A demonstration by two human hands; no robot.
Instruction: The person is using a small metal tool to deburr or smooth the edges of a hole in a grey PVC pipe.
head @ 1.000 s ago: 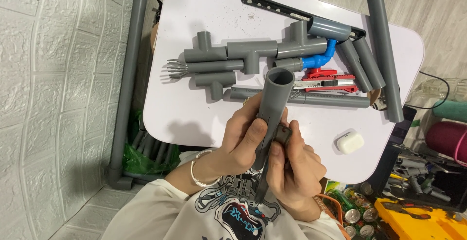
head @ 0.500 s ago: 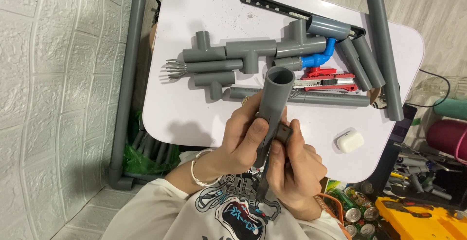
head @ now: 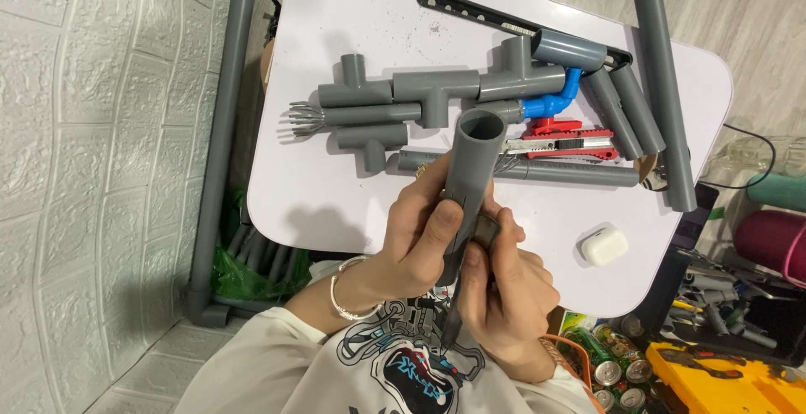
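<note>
Head view: both hands, left [head: 420, 238] and right [head: 504, 296], clasp the grey pipe [head: 472, 170], its open end pointing up toward the table [head: 336, 28].

Grey pipe [head: 472, 170]; white table [head: 353, 28]; blue elbow fitting [head: 550, 103]; red utility knife [head: 571, 138]; yellow toolbox [head: 722, 380].

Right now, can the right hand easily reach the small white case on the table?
Probably yes: the white case lies alone just beyond the right hand, but that hand grips a dark tool against the grey pipe.

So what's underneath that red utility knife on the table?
The red utility knife lies on the white table, beside a long grey pipe. Whether anything sits beneath it can't be seen.
</note>
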